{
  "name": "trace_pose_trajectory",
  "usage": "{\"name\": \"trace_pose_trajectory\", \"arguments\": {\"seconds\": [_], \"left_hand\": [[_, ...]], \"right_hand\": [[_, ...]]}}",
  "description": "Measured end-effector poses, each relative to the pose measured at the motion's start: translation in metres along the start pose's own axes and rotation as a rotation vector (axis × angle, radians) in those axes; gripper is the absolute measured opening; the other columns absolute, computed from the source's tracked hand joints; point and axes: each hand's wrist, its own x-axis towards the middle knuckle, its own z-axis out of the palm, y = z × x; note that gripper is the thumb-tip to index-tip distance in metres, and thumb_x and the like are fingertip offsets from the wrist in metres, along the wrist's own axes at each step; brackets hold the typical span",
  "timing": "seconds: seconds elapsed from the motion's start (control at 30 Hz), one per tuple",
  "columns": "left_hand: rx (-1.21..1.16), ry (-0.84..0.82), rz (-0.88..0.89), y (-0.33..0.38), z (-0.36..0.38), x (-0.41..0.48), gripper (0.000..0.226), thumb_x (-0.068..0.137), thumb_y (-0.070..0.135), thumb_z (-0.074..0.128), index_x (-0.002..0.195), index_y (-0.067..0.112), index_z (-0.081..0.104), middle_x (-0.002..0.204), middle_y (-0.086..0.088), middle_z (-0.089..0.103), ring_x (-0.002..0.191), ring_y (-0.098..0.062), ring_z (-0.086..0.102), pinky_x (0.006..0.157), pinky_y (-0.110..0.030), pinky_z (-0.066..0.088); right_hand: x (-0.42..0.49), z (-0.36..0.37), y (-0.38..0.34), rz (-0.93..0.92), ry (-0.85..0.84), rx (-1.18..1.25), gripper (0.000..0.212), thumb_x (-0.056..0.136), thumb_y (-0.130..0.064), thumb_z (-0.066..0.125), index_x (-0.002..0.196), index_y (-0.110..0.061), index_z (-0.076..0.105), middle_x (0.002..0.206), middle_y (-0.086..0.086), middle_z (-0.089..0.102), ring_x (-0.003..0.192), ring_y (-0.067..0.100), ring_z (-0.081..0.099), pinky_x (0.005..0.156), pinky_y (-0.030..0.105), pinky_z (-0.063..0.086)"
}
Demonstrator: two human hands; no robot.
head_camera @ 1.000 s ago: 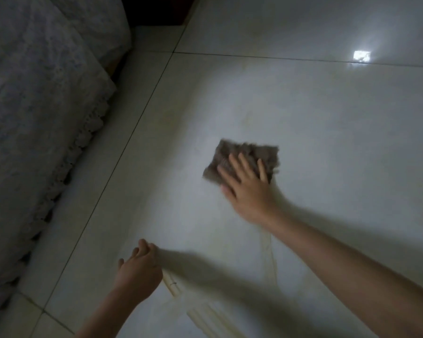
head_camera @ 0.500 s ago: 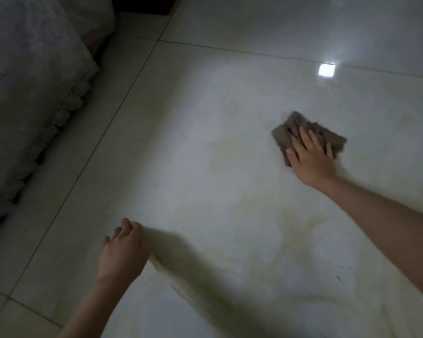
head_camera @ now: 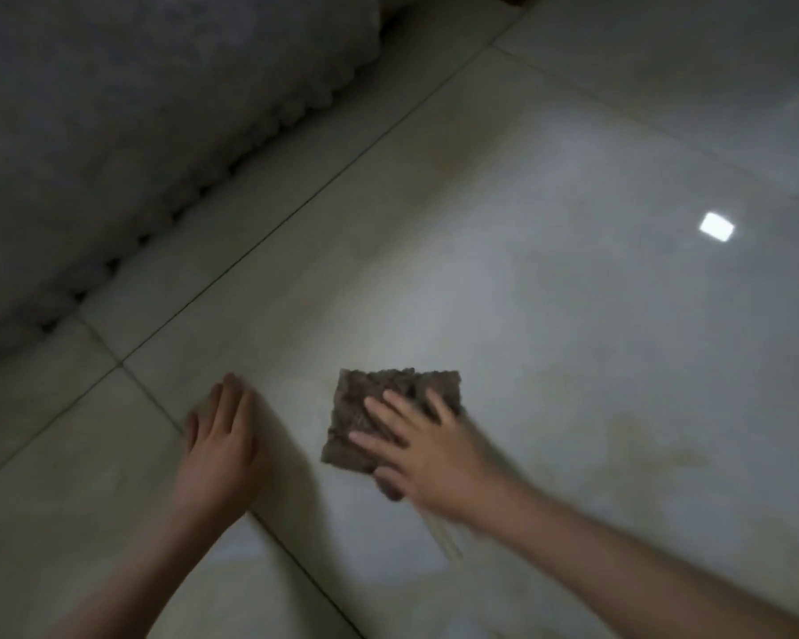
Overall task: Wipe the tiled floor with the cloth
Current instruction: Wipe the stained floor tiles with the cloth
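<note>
Our right hand (head_camera: pixel 430 454), spread flat, presses the cloth (head_camera: pixel 374 403); left hand (head_camera: pixel 220 445) braces open and empty on the glossy floor (head_camera: pixel 573 325). It could slip.

cloth (head_camera: pixel 390 415) on floor (head_camera: pixel 573 339) | right hand (head_camera: pixel 427 454) on cloth | left hand (head_camera: pixel 218 447) left of it

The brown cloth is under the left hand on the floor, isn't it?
Not quite. The head view shows the brown cloth on the tiled floor under the right hand, fingers spread flat on it. The left hand rests on bare tile beside it.
</note>
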Motion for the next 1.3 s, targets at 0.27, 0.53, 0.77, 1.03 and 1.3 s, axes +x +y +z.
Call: {"name": "trace_pose_trajectory", "arguments": {"seconds": [0.27,0.53,0.77,1.03,1.3], "left_hand": [[-0.049,0.097,-0.169,-0.049,0.029,-0.036,0.081,0.086,0.057,0.010,0.154,0.014,-0.001,0.160,-0.006,-0.017,0.146,-0.018,-0.019,0.120,-0.041,-0.005],[-0.127,0.159,-0.261,-0.066,0.060,-0.046,0.078,0.087,0.063,-0.002,0.150,0.018,-0.015,0.156,0.002,-0.026,0.142,-0.009,-0.029,0.119,-0.039,-0.013],[-0.133,0.256,-0.240,-0.065,0.075,-0.044,0.070,0.097,0.050,0.017,0.154,0.009,0.009,0.162,-0.006,-0.001,0.150,-0.019,-0.004,0.118,-0.049,0.004],[-0.096,0.324,-0.226,-0.068,0.085,-0.041,0.069,0.097,0.047,0.022,0.153,0.007,0.016,0.162,-0.009,0.006,0.150,-0.023,0.006,0.117,-0.053,0.011],[-0.114,0.315,-0.201,-0.069,0.082,-0.041,0.069,0.095,0.043,0.025,0.149,0.001,0.026,0.160,-0.014,0.014,0.149,-0.026,0.012,0.114,-0.056,0.017]], "right_hand": [[0.101,-0.040,0.116,0.378,0.152,-0.025,0.054,0.103,-0.038,0.028,0.154,-0.022,0.020,0.162,0.011,0.007,0.149,0.028,0.003,0.119,0.044,0.005],[0.063,0.008,-0.019,0.097,0.291,0.101,0.054,0.099,-0.045,0.030,0.149,-0.025,0.037,0.159,0.008,0.025,0.146,0.029,0.024,0.114,0.057,0.018],[0.104,-0.006,-0.004,-0.690,0.142,-0.112,0.048,0.097,-0.049,0.039,0.141,-0.033,0.048,0.152,0.000,0.038,0.141,0.023,0.036,0.114,0.050,0.029],[0.318,-0.070,-0.049,-0.054,0.260,0.041,0.051,0.104,-0.045,0.024,0.153,-0.032,0.022,0.163,-0.001,0.011,0.150,0.021,0.006,0.119,0.048,0.000],[0.148,-0.015,-0.070,-0.631,0.114,-0.032,0.052,0.099,-0.042,0.038,0.148,-0.024,0.037,0.159,0.003,0.026,0.147,0.027,0.020,0.114,0.053,0.021]]}}
